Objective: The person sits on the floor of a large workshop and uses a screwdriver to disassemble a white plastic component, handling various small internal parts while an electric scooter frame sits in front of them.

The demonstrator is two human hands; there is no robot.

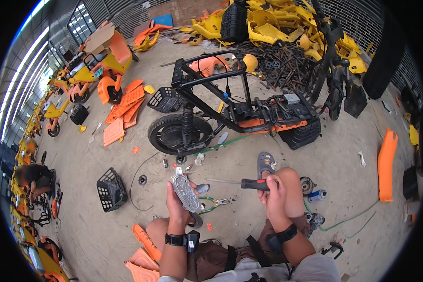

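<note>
My left hand point(175, 206) is closed around an oval lamp point(186, 191) with a clear lens and a pale rim, tilted in front of my left knee. In my right hand point(273, 198) is a screwdriver point(254, 184) with a black and red handle, its shaft pointing left toward the lamp without touching it. Below and between the hands, green-and-yellow-handled pliers point(215, 204) lie on the concrete floor. Ahead stands a stripped black scooter frame point(209, 83) with bare wiring and a rear wheel point(170, 135).
A black plastic basket point(111, 190) sits to the left. Orange panels point(125, 107) and a yellow panel heap point(272, 28) lie farther off. To the right are a spray can point(317, 195) and a long orange panel point(387, 165). Another person point(33, 176) crouches at far left.
</note>
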